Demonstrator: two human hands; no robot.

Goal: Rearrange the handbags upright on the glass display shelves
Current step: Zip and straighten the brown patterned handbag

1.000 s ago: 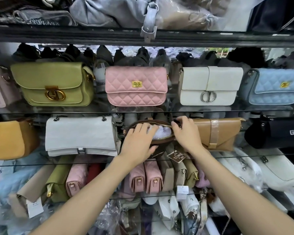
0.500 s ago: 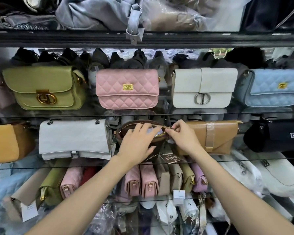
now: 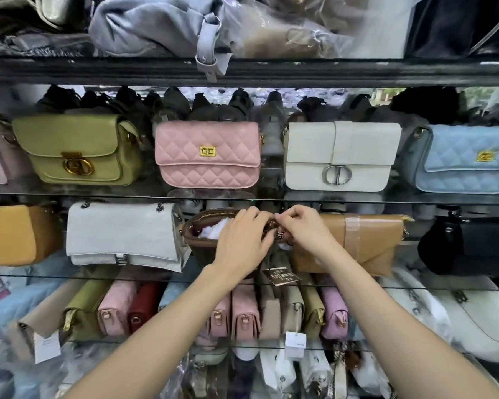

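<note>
A brown handbag [image 3: 202,240] is sitting on the middle glass shelf [image 3: 415,286], near the centre of the view, between a white flap bag [image 3: 121,234] at its 9 o'clock and a tan envelope bag [image 3: 355,243] at its 3 o'clock. Its long axis is running left to right along the shelf, and its open mouth is pointing up, showing white stuffing paper [image 3: 213,227] inside.

The left hand [image 3: 242,240] is lying over the bag's front and top edge, fingers curling onto the rim. The right hand [image 3: 303,228] is just at its 3 o'clock, fingertips pinching something small at the bag's right end; what exactly it is pinching cannot be told. The two hands are nearly touching.

A dark tag [image 3: 281,276] is hanging below the bag at 5 o'clock. On the shelf above, a green bag [image 3: 78,151], a pink quilted bag [image 3: 208,155], a white bag [image 3: 340,156] and a blue quilted bag [image 3: 467,159] are standing upright, fronts facing outward.
</note>
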